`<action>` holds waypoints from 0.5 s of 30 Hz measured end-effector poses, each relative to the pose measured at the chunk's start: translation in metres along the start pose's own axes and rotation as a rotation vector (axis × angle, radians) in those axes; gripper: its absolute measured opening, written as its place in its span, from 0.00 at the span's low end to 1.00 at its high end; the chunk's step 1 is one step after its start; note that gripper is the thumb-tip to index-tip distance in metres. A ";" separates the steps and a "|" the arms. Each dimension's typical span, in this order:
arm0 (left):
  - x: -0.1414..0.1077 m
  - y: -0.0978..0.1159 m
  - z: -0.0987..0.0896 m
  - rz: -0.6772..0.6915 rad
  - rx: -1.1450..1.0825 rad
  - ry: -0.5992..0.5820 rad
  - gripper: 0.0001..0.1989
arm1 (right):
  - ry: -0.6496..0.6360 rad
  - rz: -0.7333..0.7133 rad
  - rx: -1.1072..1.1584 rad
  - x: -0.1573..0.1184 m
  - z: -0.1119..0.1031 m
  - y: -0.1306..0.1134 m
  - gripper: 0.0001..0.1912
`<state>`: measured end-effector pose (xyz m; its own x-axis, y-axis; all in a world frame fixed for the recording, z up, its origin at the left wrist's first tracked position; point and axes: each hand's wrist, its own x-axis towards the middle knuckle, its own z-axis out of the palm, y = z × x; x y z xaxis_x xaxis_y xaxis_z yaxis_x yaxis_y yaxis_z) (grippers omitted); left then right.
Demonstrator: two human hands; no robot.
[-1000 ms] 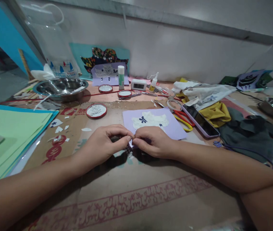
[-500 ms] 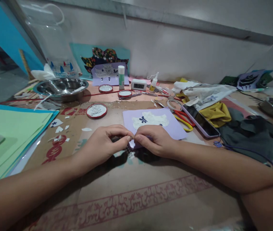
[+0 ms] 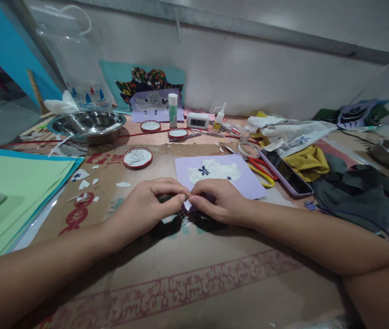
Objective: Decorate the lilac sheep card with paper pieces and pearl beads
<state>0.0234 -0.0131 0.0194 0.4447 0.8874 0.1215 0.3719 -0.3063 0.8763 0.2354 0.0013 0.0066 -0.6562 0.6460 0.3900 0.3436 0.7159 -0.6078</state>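
My left hand [image 3: 151,200] and my right hand [image 3: 219,199] meet fingertip to fingertip in front of me, each closed in a pinch. What lies between the fingers is too small to make out. Just below the fingertips is a small cluster of clear, shiny beads [image 3: 185,218]; whether it hangs from the fingers or lies on the table I cannot tell. Behind the hands rests a lilac sheet [image 3: 252,185] bearing a white fabric cutout [image 3: 220,170] with dark blue flower shapes. Its near corner is partly hidden by my hands.
Red-rimmed dishes [image 3: 138,158] hold whitish bits. Around stand a steel bowl [image 3: 86,128], a glue stick [image 3: 173,111], a small glue bottle [image 3: 218,118] and a digital clock [image 3: 197,121]. Scissors [image 3: 265,176], a phone [image 3: 285,171] and cloth are at right; coloured paper sheets [image 3: 19,187] at left.
The right hand has shifted very slightly left, its fingertips now closer to the left hand's. A dark blue flower on the cutout shows more fully. Everything else stays put.
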 end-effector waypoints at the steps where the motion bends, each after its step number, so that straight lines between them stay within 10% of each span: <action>1: 0.000 0.000 0.000 0.001 -0.003 0.001 0.10 | -0.002 0.002 0.003 0.000 0.000 0.000 0.12; 15: -0.001 -0.003 0.001 -0.030 0.018 0.025 0.11 | 0.024 0.106 0.019 0.001 -0.002 0.001 0.12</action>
<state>0.0227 -0.0132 0.0165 0.4129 0.9045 0.1070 0.3999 -0.2855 0.8710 0.2366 0.0031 0.0071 -0.6003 0.7244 0.3389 0.3972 0.6378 -0.6599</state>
